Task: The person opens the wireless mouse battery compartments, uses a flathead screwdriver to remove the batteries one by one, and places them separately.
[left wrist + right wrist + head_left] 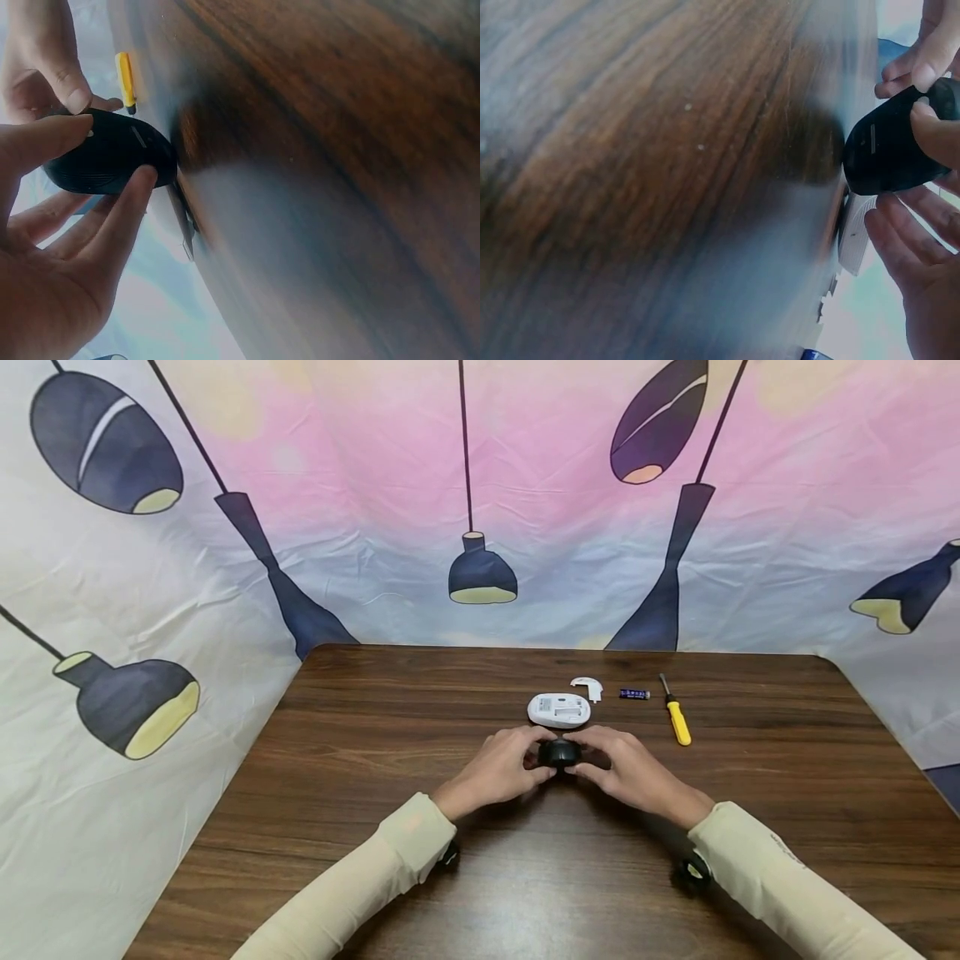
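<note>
A black computer mouse (560, 753) is between both hands near the middle of the table. My left hand (506, 764) pinches its left side with thumb and fingers, and my right hand (622, 764) grips the right side. In the left wrist view the mouse (112, 154) appears tilted, its end close to the tabletop. The right wrist view shows a thumb over the dark shell (885, 150) and fingers along its edge. Just beyond lies a white mouse (558, 710), underside up, its battery compartment exposed.
Behind the white mouse rests a curved white cover (591, 687). To its right are a blue-purple battery (634, 694) and a yellow-handled screwdriver (677, 718). The wooden table (337, 760) ends at a cloth backdrop (405, 577) printed with lamps.
</note>
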The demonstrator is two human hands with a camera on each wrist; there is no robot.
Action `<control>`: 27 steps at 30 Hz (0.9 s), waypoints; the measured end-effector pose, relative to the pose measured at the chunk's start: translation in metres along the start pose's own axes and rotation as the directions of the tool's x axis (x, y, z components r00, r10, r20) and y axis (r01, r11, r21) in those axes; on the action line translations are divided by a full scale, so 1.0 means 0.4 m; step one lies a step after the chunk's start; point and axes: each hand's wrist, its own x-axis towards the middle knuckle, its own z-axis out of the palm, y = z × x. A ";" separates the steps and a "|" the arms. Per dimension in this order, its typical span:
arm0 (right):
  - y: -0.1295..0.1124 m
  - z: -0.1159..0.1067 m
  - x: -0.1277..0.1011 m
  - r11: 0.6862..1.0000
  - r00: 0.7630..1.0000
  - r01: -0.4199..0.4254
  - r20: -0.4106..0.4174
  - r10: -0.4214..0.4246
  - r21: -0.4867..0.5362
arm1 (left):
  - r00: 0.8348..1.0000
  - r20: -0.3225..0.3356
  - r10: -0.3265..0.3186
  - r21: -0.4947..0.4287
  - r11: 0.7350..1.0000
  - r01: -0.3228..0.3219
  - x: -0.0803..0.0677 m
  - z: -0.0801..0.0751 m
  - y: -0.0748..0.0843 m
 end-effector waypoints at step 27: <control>-0.017 0.004 0.015 0.993 0.996 -0.064 -0.060 0.070 0.094 | 0.996 -0.029 -0.090 -0.318 0.945 0.076 0.003 -0.003 0.005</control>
